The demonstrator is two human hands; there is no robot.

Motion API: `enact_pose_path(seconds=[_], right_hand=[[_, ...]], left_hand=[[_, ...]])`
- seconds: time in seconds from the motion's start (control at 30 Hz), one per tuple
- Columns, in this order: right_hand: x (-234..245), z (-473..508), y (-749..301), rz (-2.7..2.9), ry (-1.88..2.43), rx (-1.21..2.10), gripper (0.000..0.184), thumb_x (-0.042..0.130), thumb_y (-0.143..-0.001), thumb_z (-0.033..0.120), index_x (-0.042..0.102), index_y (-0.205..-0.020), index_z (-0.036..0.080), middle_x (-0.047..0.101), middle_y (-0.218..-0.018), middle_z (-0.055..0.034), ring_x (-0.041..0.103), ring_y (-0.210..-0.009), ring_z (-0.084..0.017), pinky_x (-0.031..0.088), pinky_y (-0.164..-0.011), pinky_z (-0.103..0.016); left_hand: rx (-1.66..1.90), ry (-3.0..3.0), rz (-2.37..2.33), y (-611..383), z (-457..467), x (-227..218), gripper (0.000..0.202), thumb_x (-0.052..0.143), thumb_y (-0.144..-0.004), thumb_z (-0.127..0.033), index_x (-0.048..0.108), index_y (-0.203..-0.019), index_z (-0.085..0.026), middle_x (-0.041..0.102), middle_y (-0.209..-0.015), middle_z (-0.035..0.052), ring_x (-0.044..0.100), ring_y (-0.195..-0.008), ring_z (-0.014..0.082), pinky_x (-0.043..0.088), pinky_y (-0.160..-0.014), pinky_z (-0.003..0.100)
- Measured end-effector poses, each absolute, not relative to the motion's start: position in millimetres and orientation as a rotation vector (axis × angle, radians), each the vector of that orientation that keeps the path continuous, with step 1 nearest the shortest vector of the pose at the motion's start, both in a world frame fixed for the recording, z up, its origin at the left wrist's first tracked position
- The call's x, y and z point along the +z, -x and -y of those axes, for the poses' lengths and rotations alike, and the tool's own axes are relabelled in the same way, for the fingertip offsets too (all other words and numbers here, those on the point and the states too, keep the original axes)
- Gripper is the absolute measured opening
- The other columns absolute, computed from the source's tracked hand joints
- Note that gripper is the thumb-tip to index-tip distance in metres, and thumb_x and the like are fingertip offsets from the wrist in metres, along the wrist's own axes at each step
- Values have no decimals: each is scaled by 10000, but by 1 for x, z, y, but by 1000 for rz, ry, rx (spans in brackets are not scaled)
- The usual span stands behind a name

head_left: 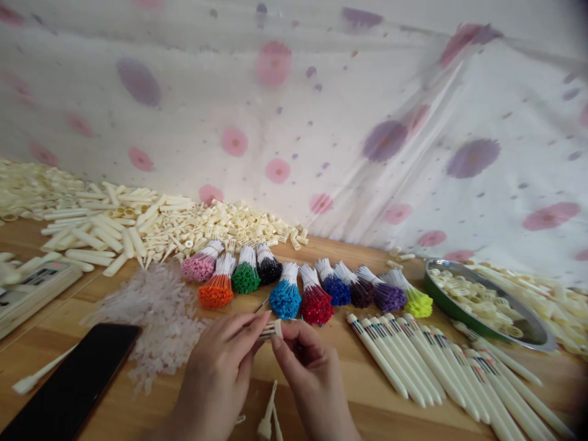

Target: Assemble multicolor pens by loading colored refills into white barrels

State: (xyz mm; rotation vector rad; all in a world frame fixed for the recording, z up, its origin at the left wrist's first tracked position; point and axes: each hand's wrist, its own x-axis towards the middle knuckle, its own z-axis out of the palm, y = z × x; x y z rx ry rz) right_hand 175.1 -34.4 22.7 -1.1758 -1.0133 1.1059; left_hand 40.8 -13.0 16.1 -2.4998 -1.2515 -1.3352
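In the middle of the head view, a small cream slotted plastic pen piece (270, 329) is pinched between both hands. My left hand (220, 361) closes on its left end, fingertips together. On its right end, the thumb and bent forefinger of my right hand (312, 367) grip it. A thin dark rod (261, 305) shows just above the left fingertips; I cannot tell whether it is held. Just beyond my hands stand bundles of coloured pen refills, the light blue bundle (285, 293) and the red bundle (316, 300) nearest. Cream pointed pen parts (269, 416) lie on the table below my hands.
Multicolour pens (413, 349) lie in a row at right, beside a green-sided metal dish (546, 334) of slotted pieces. Heaped cream pen parts (114, 220) fill the back left. Translucent small pieces (156, 312), a phone (68, 386) and a power strip (41, 288) are at left.
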Motion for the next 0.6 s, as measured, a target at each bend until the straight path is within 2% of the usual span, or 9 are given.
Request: enact_pose_path(seconds=[0.2,0.37,0.5,0.6], right_hand=[[28,30,-182,997,1117,1272,211,720,-612,347,608,-587,170,535,-573,23,437,-561,-108,359,-561,-234],[28,30,-180,842,1152,1373,257,734,-601,392,635,-657,162,512,-557,45,325,-424,-50,265,-399,-186],[32,30,-179,779,1180,1381,355,763,-542,434,667,-713,138,513,-555,42,362,-413,-46,289,-375,-175],[36,30,-183,783,1189,1444,328,765,-559,407,680,-712,129,501,-549,46,349,-388,-29,274,-364,-164]], left_hand=[[-1424,2509,1271,-42,14,15,296,458,-852,-121,657,-1048,-217,730,-882,45,691,-764,176,577,-659,285],[-1414,2548,1305,-43,12,13,272,468,-873,-165,653,-1070,-205,734,-907,53,695,-783,181,579,-660,284],[-1343,2539,1310,-41,9,14,287,446,-884,-160,637,-1095,-188,730,-938,72,689,-825,187,571,-692,291],[-1252,2528,1280,-40,9,15,320,428,-867,-128,623,-1115,-178,725,-918,79,683,-798,200,563,-664,308]])
